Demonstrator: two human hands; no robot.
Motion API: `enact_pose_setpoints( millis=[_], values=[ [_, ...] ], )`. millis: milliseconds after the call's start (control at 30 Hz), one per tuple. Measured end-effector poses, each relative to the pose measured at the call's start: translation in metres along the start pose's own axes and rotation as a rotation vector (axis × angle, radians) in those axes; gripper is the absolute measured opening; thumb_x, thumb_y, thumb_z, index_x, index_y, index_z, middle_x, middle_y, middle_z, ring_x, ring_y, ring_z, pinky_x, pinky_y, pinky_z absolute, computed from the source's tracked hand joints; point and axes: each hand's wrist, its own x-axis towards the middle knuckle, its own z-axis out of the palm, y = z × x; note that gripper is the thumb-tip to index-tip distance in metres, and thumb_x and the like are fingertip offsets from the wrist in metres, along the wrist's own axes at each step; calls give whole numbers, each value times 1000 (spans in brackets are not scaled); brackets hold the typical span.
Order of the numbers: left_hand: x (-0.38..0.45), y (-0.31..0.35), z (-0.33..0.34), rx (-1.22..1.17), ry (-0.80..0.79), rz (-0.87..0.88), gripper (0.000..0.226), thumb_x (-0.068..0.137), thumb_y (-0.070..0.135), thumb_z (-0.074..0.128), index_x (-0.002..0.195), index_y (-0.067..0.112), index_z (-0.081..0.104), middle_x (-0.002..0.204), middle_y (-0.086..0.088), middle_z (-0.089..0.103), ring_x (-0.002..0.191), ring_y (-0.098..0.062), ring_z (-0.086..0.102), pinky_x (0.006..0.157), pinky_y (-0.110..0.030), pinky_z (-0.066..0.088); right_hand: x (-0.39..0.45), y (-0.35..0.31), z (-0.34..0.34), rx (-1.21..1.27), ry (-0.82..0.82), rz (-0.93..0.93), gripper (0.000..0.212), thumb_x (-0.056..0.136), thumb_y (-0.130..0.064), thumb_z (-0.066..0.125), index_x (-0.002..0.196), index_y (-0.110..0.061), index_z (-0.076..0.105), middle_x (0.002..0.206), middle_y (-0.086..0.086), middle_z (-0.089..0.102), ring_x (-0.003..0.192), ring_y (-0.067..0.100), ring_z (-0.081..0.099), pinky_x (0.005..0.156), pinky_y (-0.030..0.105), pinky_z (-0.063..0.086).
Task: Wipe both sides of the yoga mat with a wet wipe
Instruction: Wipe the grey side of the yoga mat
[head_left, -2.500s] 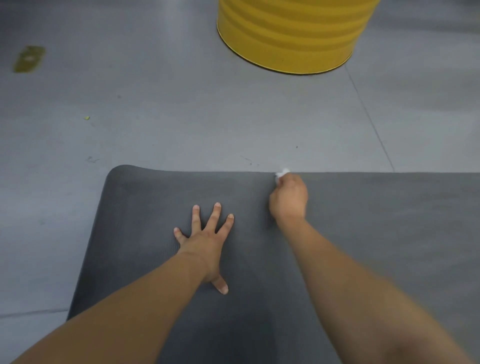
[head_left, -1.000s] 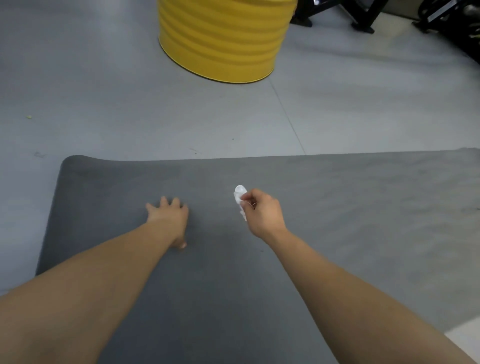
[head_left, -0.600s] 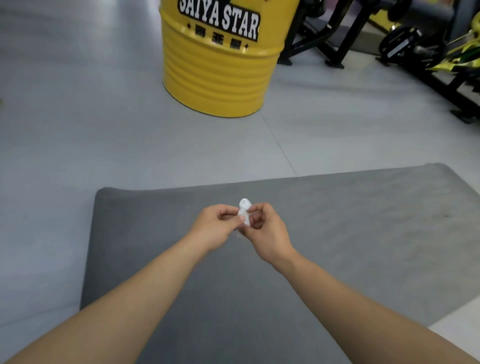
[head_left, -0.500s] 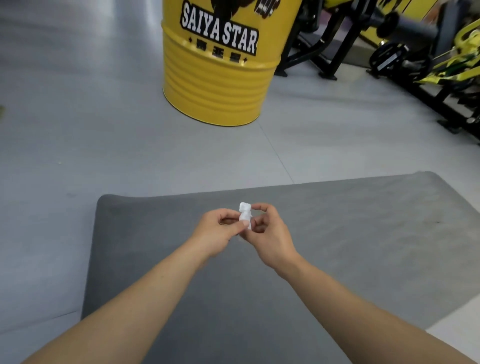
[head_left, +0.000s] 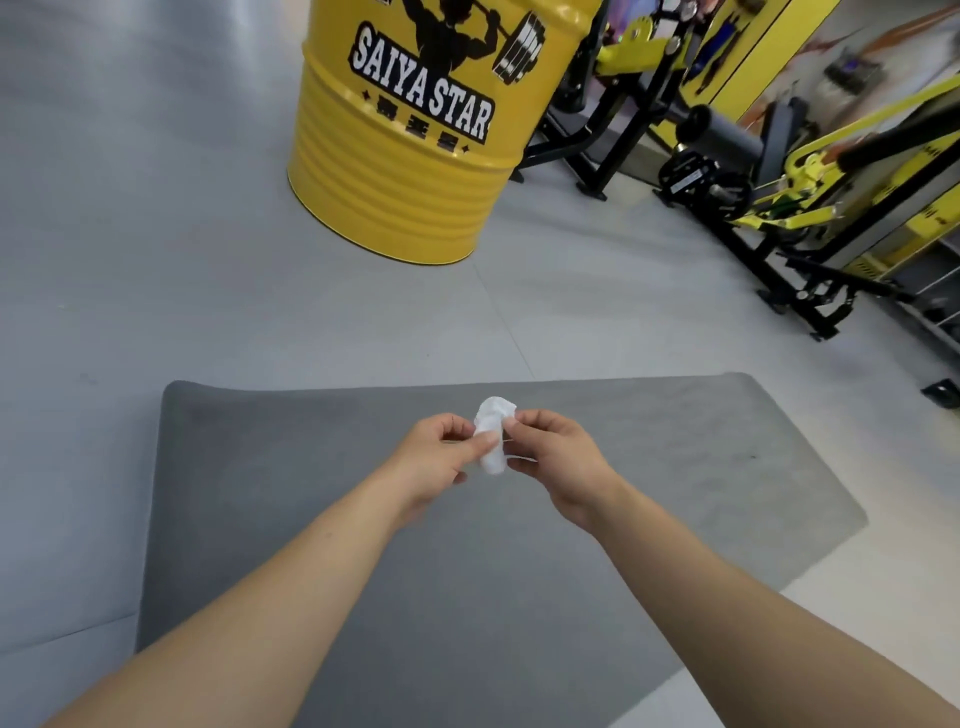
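A grey yoga mat (head_left: 675, 467) lies flat on the grey floor, stretching from lower left to right. Above its middle I hold a small bunched white wet wipe (head_left: 493, 434) in the air. My left hand (head_left: 441, 457) pinches the wipe from the left with thumb and fingertips. My right hand (head_left: 556, 460) pinches it from the right, fingers curled. Both hands are lifted off the mat.
A yellow drum (head_left: 410, 135) lettered SAIYA STAR stands on the floor beyond the mat. Black and yellow gym machines (head_left: 769, 197) fill the upper right. Grey floor (head_left: 130, 260) lies to the left and behind the mat.
My right hand lifted the wipe off the mat's far edge and my left hand left the mat to join it. Both now pinch the wipe; the view has tilted up.
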Motion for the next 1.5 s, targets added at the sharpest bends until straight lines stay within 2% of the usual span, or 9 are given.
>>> enact_pose_setpoints(
  millis=[167,333,433,567,767,933,1100,1300,1500],
  values=[
    [-12,13,-4,-86,-70,-16,26,87,17,79,99,15,55,103,-7,69,97,-23,69,98,-49,55,-20,-32,4,-86,83,6,10,95,-18,58,97,-8,59,86,6,70,76,16,65,78,31,51],
    [-37,26,0,7,-143,-4,29,91,22,75,117,17,62,120,-12,68,98,-18,71,80,-30,59,-34,-50,8,-155,18,39,9,95,-15,55,88,-11,58,83,5,66,73,16,61,73,29,49],
    [-36,25,-3,47,-28,19,28,87,29,80,107,14,67,116,-14,70,98,-21,71,88,-38,60,-27,-45,14,-70,-5,48,5,95,-13,52,92,-9,55,89,8,69,78,19,63,74,30,48],
    [-25,16,5,117,3,20,44,80,35,84,117,24,63,114,-9,70,102,-25,72,90,-40,60,-5,-31,-2,53,-81,37,10,96,-13,49,100,-6,54,94,11,73,82,25,70,74,31,54],
    [-1,21,38,241,281,88,16,93,19,72,108,21,65,109,-8,71,98,-30,72,88,-42,57,39,-17,-43,80,-191,20,13,93,-14,54,103,-5,55,81,9,65,62,21,61,67,33,50],
    [39,21,83,394,461,86,8,92,24,73,99,20,72,104,-2,74,95,-22,69,90,-44,56,88,-4,-91,92,-308,-24,9,91,-19,57,95,-11,58,90,7,68,75,20,62,74,32,50],
    [95,14,134,355,544,51,14,92,17,72,104,12,65,108,-14,73,98,-28,71,91,-43,58,141,8,-138,177,-526,-66,28,91,-20,63,112,-2,58,105,15,71,95,27,69,88,38,55],
    [141,4,177,316,609,-29,23,92,21,73,106,8,61,108,-19,73,102,-35,71,95,-49,56,187,42,-169,277,-580,-60,23,90,-12,65,108,2,65,105,19,70,96,29,68,87,38,55],
    [148,24,191,328,591,-96,23,96,22,68,109,5,59,109,-15,74,102,-27,71,89,-38,55,204,33,-178,326,-604,-51,24,87,-15,70,107,-2,65,103,14,70,101,29,67,93,45,53]
  ],
)
